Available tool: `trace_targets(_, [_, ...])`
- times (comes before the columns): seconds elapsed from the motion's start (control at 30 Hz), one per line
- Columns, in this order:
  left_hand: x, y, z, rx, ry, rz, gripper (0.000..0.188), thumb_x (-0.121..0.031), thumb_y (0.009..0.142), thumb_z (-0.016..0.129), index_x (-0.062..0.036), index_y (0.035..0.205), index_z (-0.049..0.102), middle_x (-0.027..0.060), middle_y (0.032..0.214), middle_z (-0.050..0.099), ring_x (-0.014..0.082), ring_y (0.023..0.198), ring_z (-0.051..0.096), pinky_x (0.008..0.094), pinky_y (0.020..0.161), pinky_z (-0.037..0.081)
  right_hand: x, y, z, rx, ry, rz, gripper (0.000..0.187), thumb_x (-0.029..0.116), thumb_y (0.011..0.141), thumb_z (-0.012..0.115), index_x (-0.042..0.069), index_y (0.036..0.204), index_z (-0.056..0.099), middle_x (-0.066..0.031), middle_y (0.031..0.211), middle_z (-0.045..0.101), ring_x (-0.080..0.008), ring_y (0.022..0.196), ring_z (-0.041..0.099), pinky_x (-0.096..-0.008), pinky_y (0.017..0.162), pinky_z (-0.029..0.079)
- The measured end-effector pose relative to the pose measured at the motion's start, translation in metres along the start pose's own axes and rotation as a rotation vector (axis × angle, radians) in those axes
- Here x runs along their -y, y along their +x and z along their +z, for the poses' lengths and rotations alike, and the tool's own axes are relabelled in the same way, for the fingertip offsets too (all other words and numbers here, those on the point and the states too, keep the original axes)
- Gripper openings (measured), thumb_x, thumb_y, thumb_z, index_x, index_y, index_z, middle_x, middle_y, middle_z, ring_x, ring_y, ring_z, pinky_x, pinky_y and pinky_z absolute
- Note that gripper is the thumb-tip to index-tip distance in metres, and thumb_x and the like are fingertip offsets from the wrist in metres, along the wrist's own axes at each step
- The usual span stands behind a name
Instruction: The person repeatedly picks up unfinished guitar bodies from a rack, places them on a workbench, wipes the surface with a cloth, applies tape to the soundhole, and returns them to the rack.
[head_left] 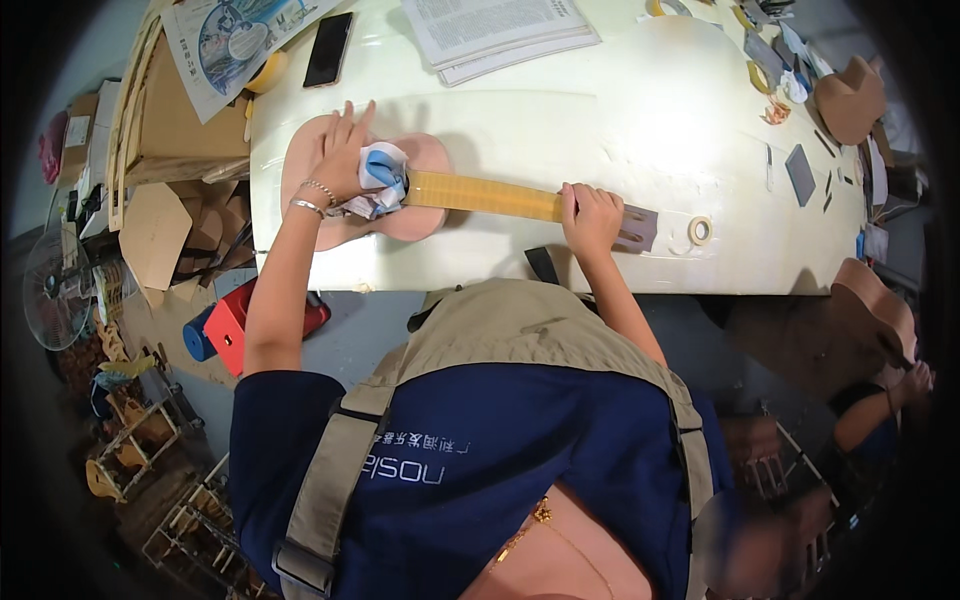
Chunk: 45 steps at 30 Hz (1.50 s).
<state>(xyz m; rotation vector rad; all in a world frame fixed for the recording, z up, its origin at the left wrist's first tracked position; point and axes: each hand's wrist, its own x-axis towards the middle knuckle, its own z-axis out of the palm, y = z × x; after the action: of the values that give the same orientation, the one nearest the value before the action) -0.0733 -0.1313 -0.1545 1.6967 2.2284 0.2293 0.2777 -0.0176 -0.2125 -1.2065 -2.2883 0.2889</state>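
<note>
A small unfinished ukulele (427, 158) with a pinkish-brown body lies on the white table, its neck pointing right. Yellow tape (485, 193) covers the fretboard. Crumpled white and blue paper (383, 168) bulges at the soundhole and hides it. Over the body rests my left hand (343, 160), its fingers stretched and spread, the palm side beside the paper. My right hand (594, 220) is closed round the neck, close to the slotted greyish headstock (638, 230).
Around the table (540, 120) lie a phone (328, 50), stacked printed sheets (500, 35), a tape roll (700, 231) and a dark grey block (800, 174). Boxes (185, 120) stand left. At right, another person's hand (915, 380) is near a wooden instrument body (875, 300).
</note>
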Motion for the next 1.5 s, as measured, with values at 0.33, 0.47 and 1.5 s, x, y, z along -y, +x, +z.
trace_targets(0.33, [-0.009,0.006,0.037,-0.112,0.094,0.208,0.074,-0.028,0.068,0.069,-0.0125,0.135,0.041,0.0119,0.13,0.047,0.03,0.132,0.029,0.0519,0.109,0.013,0.007,0.004,-0.006,-0.014,-0.031,-0.001,0.023,0.02,0.084,0.055,0.009,0.063,0.057,-0.0046,0.06,0.056,-0.0232,0.061,0.052,-0.0359,0.071,0.038])
trace_targets(0.47, [0.023,0.026,-0.034,0.421,-0.185,0.198,0.093,-0.035,0.055,0.079,-0.0179,0.137,0.039,0.0068,0.137,0.043,0.0302,0.136,0.022,0.0569,0.108,0.007,-0.001,-0.005,0.003,-0.076,-0.039,-0.092,0.022,0.02,0.084,0.055,0.009,0.065,0.058,-0.0052,0.063,0.057,-0.0235,0.063,0.053,-0.0356,0.071,0.038])
trace_targets(1.5, [-0.018,-0.064,0.013,-0.123,0.094,0.418,0.033,-0.037,0.082,0.057,-0.009,0.098,0.061,0.0037,0.096,0.062,0.0242,0.113,0.046,0.047,0.099,0.025,-0.011,-0.012,0.013,-0.128,-0.094,-0.15,0.024,0.022,0.087,0.052,0.009,0.068,0.058,-0.0047,0.066,0.059,-0.0232,0.065,0.053,-0.0353,0.074,0.038])
